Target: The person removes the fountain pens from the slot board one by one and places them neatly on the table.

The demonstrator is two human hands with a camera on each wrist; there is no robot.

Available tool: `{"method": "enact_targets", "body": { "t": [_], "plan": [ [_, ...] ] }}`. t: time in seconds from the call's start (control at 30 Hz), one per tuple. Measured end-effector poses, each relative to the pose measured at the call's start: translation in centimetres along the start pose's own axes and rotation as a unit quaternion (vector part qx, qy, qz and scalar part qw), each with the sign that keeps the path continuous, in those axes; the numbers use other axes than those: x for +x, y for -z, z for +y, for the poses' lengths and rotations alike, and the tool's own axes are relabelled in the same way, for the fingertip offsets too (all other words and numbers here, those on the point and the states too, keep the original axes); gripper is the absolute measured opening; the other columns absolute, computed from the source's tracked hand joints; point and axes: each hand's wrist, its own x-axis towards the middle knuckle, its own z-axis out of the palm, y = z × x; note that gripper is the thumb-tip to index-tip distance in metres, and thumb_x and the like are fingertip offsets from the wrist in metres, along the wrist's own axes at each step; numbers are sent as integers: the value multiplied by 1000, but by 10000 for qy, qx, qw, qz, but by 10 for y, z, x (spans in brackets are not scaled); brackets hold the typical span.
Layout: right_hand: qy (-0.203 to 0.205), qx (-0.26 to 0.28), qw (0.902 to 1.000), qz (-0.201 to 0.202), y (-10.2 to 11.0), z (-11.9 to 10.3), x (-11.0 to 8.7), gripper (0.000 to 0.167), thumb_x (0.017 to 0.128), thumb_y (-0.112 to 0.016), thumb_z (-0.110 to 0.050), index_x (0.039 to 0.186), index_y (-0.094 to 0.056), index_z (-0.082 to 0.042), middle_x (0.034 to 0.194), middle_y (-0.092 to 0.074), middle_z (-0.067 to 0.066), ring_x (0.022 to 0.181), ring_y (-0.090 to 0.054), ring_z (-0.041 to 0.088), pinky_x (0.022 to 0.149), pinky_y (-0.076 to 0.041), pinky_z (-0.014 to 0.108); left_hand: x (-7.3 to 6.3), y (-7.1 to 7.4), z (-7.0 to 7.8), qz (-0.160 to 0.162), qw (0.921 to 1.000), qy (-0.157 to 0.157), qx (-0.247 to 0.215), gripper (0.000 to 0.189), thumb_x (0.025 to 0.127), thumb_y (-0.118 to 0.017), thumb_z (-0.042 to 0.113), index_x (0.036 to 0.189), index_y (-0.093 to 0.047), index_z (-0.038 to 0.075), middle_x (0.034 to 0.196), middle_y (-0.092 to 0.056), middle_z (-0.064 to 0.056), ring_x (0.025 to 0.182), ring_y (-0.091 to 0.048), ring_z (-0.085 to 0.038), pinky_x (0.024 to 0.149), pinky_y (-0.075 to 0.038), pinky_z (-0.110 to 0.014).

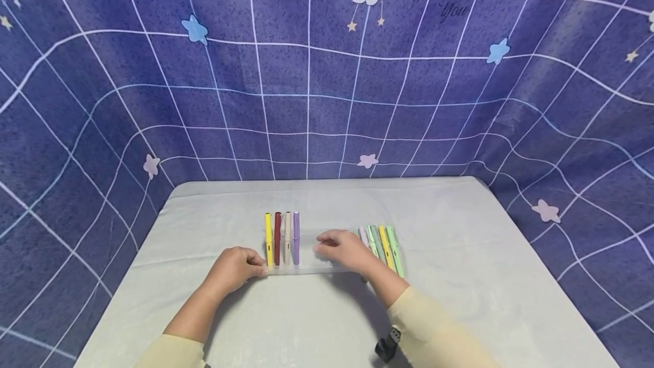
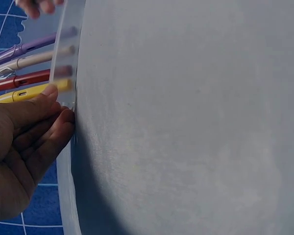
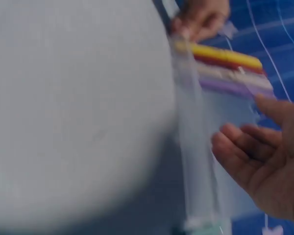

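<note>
A clear plastic pen tray [image 1: 306, 270] lies across the white-covered table. Side by side at its left end stand a yellow pen [image 1: 268, 237], a dark red pen [image 1: 277, 238], a beige pen [image 1: 288, 238] and a purple pen [image 1: 296, 238]. My left hand [image 1: 236, 268] pinches the tray's near left corner between thumb and fingers, beside the yellow pen. Over the middle of the tray, just right of the purple pen, is my right hand [image 1: 343, 247]. Its fingers are loosely bent and apart from the thumb, with nothing held, as the right wrist view shows.
At the tray's right end, several more pens lie slanted side by side, among them a yellow pen [image 1: 385, 246] and a light green pen [image 1: 395, 249]. A dark blue patterned curtain [image 1: 327, 112] surrounds the table's back and sides. A black device [image 1: 388, 345] hangs at the right sleeve.
</note>
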Motion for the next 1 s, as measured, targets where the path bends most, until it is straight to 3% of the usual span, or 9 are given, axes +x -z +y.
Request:
{"method": "enact_targets", "body": {
  "t": [0.2, 0.47, 0.67, 0.87, 1.0],
  "plan": [
    [-326, 71, 9986, 401, -36, -14, 17, 43, 88, -72, -37, 117, -68, -7, 101, -74, 6, 83, -69, 14, 73, -54, 28, 1, 0, -1, 15, 10000, -36, -6, 11, 75, -84, 21, 76, -73, 21, 77, -70, 9, 73, -57, -8, 74, -49, -36],
    [-702, 324, 9942, 748, -60, -13, 26, 21, 86, -75, -33, 91, -70, -13, 76, -68, -5, 62, -60, 6, 58, -49, 24, -1, 0, -1, 28, 9999, -79, -56, 10, 75, -84, 22, 76, -73, 21, 77, -71, 9, 74, -59, -8, 77, -50, -36],
    [-641, 210, 9936, 904, -62, -15, 27, 17, 88, -74, -31, 82, -67, -17, 71, -64, -9, 62, -57, 5, 60, -47, 24, -2, 0, -3, 22, 9999, -126, -20, 11, 75, -84, 23, 77, -73, 21, 78, -71, 9, 76, -61, -8, 77, -50, -37],
    [-370, 389, 9931, 1043, -54, -19, 25, 13, 92, -67, -27, 86, -66, -16, 76, -66, -7, 69, -58, 6, 67, -49, 25, -2, 2, -2, 8, 9999, -124, -53, 10, 76, -84, 23, 77, -74, 22, 79, -72, 9, 78, -62, -9, 79, -51, -38],
    [-423, 970, 9913, 784, -49, -16, 22, 12, 93, -65, -23, 89, -68, -11, 84, -70, -1, 74, -65, 10, 68, -55, 26, -3, 3, -1, 2, 9999, -114, -51, 10, 76, -84, 23, 78, -74, 21, 79, -72, 9, 78, -61, -9, 78, -51, -38]
  ]
}}
